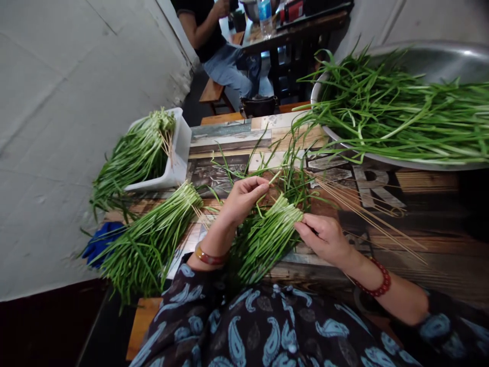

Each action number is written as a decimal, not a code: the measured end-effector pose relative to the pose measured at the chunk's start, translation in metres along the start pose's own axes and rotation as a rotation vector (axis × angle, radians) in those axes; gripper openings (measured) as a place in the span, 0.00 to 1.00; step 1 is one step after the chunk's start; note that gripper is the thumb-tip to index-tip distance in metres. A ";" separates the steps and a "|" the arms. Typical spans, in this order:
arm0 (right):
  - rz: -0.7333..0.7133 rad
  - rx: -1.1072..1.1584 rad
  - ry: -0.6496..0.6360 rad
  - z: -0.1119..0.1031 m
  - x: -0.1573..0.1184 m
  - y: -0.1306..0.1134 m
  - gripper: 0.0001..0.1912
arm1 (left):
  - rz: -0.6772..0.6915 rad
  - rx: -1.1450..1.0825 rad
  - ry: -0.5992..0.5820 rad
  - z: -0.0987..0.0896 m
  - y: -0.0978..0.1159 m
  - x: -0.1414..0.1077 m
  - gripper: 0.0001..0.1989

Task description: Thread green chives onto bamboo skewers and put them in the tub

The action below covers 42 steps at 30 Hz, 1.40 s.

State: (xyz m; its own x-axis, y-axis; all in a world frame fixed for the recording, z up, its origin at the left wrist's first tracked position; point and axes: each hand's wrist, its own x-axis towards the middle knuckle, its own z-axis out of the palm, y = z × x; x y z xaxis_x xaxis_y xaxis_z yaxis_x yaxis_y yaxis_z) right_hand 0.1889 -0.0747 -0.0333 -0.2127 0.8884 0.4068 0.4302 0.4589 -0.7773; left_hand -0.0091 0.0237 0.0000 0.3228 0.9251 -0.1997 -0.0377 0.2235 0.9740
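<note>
Reaching in from the near side, both forearms slant over the desk (pixel 244 136). Left hand (pixel 248 196) out ahead of the right, wrist bent so the fingers point toward the right side; thumb and forefinger nearly closed, pinching one pale green stalk (pixel 274 177), other fingers curled in. Bangle (pixel 209 256) at that wrist. Right hand (pixel 324 237) angled inward from the right, fingers partly curled, thumb and fingertips close together at the right edge of the near bundle (pixel 267 234); whether they grip a stick there, cannot tell. Bead bracelet (pixel 382 285) on that wrist.

Near bundle lies between and below the hands, cut ends up toward them, leafy ends toward the body. Loose greens (pixel 296 186) scattered just beyond it. Thin sticks (pixel 362 211) fanned on the desk, beyond and right of the right hand. Big metal bowl (pixel 454 61) farther out on that side, heaped with long greens (pixel 405 114).

Left of the left hand: second bundle (pixel 156 234), blue glove-like item (pixel 103 242) beside its leaves. Beyond that, white tub (pixel 180 153) holding more greens (pixel 137 150), some hanging over the rim. Seated person (pixel 217 46) well beyond the hands.
</note>
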 end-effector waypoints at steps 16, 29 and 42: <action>0.078 -0.002 -0.038 -0.004 -0.002 -0.003 0.20 | 0.057 -0.192 0.009 -0.004 0.005 -0.012 0.14; 0.163 0.011 -0.069 -0.007 0.000 -0.006 0.18 | -0.038 -0.013 -0.014 0.003 0.001 -0.017 0.14; 0.205 0.043 -0.097 -0.007 0.002 -0.005 0.18 | -0.084 -0.001 -0.003 0.005 -0.003 -0.018 0.14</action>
State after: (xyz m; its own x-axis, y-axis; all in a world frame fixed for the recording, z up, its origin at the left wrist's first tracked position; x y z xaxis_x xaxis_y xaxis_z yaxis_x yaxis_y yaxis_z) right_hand 0.1923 -0.0751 -0.0249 -0.2086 0.9590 0.1918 0.4357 0.2666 -0.8597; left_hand -0.0104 0.0047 0.0012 0.3280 0.9022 -0.2801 -0.0117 0.3003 0.9538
